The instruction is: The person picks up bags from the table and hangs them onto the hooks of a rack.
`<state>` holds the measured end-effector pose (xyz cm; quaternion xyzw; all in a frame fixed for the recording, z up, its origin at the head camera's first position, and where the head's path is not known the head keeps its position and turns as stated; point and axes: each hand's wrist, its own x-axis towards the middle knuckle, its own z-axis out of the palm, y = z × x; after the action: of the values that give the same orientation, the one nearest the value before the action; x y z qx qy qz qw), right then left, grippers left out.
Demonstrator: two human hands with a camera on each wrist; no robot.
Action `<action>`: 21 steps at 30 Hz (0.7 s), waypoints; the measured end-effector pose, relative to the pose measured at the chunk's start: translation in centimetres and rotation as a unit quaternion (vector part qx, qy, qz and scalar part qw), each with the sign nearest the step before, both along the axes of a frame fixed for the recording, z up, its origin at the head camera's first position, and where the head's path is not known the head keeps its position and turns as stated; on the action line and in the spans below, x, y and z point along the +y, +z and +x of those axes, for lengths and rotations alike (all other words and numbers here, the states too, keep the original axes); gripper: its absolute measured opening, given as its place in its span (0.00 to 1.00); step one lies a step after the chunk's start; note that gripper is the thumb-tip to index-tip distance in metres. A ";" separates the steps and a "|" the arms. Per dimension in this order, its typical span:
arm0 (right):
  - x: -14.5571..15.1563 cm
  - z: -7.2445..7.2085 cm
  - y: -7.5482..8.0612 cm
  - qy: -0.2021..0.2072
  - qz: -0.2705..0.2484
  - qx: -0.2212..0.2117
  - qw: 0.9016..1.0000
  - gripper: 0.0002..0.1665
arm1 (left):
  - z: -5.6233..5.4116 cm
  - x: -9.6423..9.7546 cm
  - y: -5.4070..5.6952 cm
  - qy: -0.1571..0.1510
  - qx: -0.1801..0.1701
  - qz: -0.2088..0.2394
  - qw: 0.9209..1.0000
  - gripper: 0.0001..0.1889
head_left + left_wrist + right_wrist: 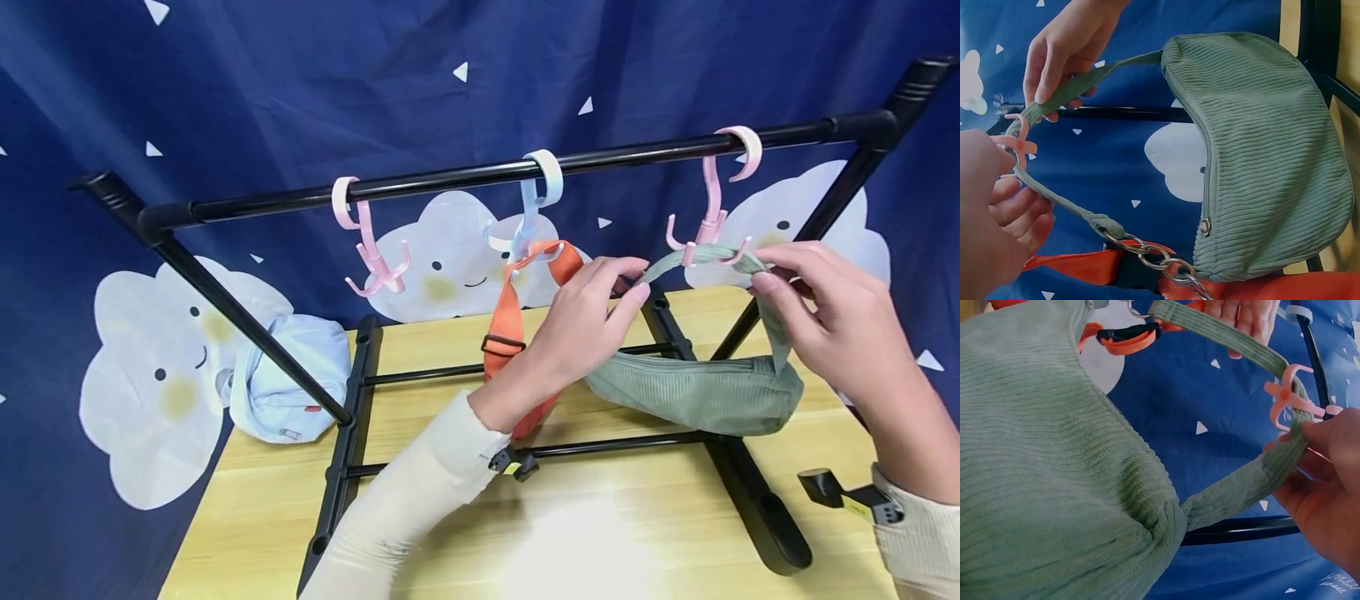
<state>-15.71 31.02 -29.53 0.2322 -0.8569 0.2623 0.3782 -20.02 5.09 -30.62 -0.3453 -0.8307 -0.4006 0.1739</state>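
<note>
A sage-green corduroy shoulder bag [697, 393] hangs low at the right of the rack, its strap [1079, 87] raised. The strap lies across the prongs of the right pink hook [712, 204]. On the left side of that hook, my left hand [581, 321] pinches the strap between thumb and index finger. My right hand [836, 308] grips the strap on the hook's other side, thumb in front. A silver chain [1160, 259] joins one strap end to the bag, as the left wrist view shows.
A black rack bar [450, 177] carries the hooks. On the blue middle hook [529, 208] hangs an orange strap [504, 321], partly behind my left arm. The left pink hook [372, 250] bears nothing. A light-blue bag [292, 375] sits on the wooden table [247, 517].
</note>
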 end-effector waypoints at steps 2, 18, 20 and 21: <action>0.1 0.2 0.1 0.002 -0.003 0.000 1.000 0.16 | 0.2 -0.2 0.1 0.000 -0.002 -0.002 1.000 0.17; -0.4 0.5 0.2 -0.001 -0.040 0.031 0.999 0.13 | 2.8 -2.6 0.3 -0.036 -0.014 0.031 0.999 0.17; -0.4 0.6 0.1 0.006 -0.045 0.035 0.998 0.10 | 3.2 -3.1 0.4 -0.045 -0.004 0.043 0.998 0.17; -0.5 0.5 0.1 0.009 -0.046 0.038 0.998 0.09 | 3.4 -3.4 0.4 -0.050 0.001 0.047 0.998 0.17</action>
<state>-15.17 30.55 -29.44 0.2324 -0.8266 0.2961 0.4183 -16.61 1.73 -30.21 -0.3782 -0.7923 -0.4472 0.1706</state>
